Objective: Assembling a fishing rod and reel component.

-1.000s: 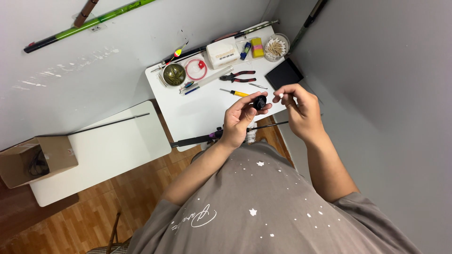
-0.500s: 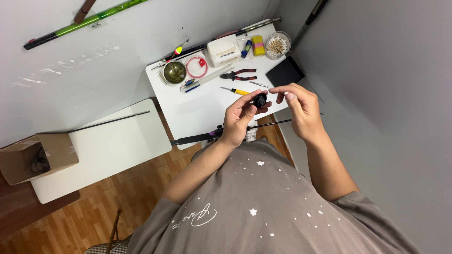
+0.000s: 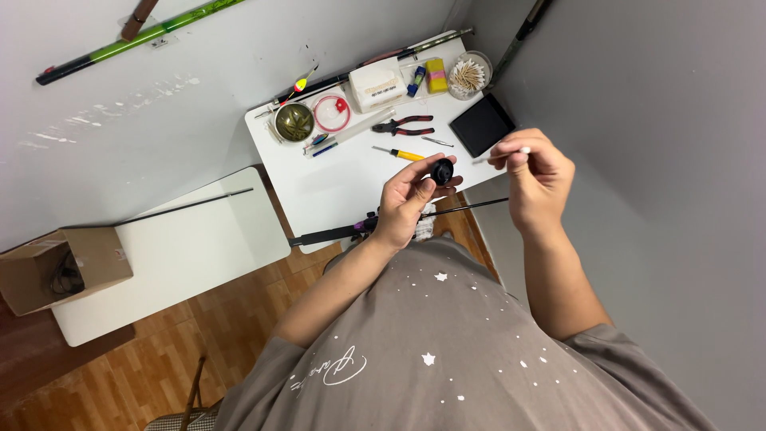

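Holding a small round black part (image 3: 442, 171) between thumb and fingertips, the left hand (image 3: 407, 197) was raised above the near edge of the white table (image 3: 343, 187), with the part just over the table's front right area. The right hand (image 3: 536, 173) was closed in a pinch on a thin white stick (image 3: 501, 156), whose far end pointed toward the black part; stick and part were near each other but apart. Below both hands, a long thin black rod (image 3: 471, 207) ran across the table's near edge, with a thicker black handle section (image 3: 327, 235) extending to the left past the table corner. On the table, a yellow-handled screwdriver (image 3: 399, 153) lay just behind the black part, and red-and-black pliers (image 3: 403, 125) lay behind the screwdriver. A flat black square pad (image 3: 481, 125) sat at the table's right edge. Along the far side stood a round dish of cotton swabs (image 3: 467, 74), a yellow block (image 3: 436, 75), a white box (image 3: 377, 84), a round clear container with a red rim (image 3: 332, 112) and a round metal bowl (image 3: 294, 122). A second, lower white table (image 3: 183, 255) stood to the left, with an open cardboard box (image 3: 60, 267) at its far left end. A green rod (image 3: 144, 36) was mounted on the wall above. The person wore a grey shirt (image 3: 447, 351) with white spots.
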